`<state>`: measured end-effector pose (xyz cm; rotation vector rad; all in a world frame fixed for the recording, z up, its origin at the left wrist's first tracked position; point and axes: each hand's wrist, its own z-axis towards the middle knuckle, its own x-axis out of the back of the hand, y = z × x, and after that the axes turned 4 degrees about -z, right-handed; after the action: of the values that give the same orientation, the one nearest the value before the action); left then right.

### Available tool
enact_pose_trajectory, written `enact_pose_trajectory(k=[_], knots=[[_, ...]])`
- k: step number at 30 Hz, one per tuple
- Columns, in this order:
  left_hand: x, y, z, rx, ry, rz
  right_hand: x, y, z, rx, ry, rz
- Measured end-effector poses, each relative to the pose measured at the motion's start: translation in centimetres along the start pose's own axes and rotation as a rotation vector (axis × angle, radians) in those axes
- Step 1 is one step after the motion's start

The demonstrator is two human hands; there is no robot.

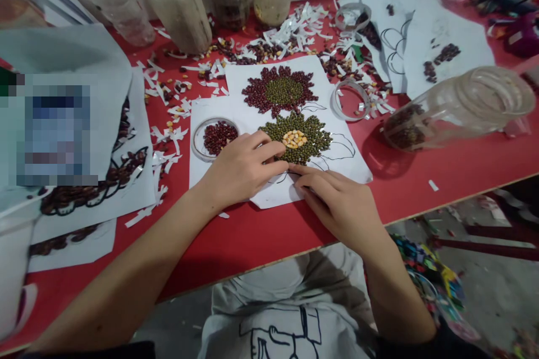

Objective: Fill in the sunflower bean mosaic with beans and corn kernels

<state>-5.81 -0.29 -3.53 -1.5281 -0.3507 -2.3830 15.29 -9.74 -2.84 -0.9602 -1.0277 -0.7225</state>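
A white sheet of paper point(278, 195) lies on the red table, carrying a flower of green mung beans point(309, 154) with a yellow corn-kernel centre point(294, 139). Above it is a second flower, with dark red bean petals point(255, 91) around a green bean middle point(283, 90). My left hand point(244, 165) is at the green flower's lower left edge, fingers bent and drawn together. My right hand point(339, 199) meets it there from the right, index finger pointing at the left fingertips, other fingers curled. Anything between the fingertips is too small to make out. Drawn leaf outlines point(343, 148) show beside the flower.
A round lid of red beans point(219, 137) sits left of the flowers. At right are a clear ring-shaped lid point(350, 100) and a jar lying on its side point(458, 109). Paper shreds point(290, 31), loose beans and several jars point(177, 5) line the back.
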Motion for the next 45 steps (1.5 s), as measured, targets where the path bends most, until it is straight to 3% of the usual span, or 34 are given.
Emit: enact_pose_trajectory(k=[45], knots=[[-0.44,0.15,0.21,0.031,0.015,-0.064,-0.06,0.14,-0.15,0.005,0.011,0.019]])
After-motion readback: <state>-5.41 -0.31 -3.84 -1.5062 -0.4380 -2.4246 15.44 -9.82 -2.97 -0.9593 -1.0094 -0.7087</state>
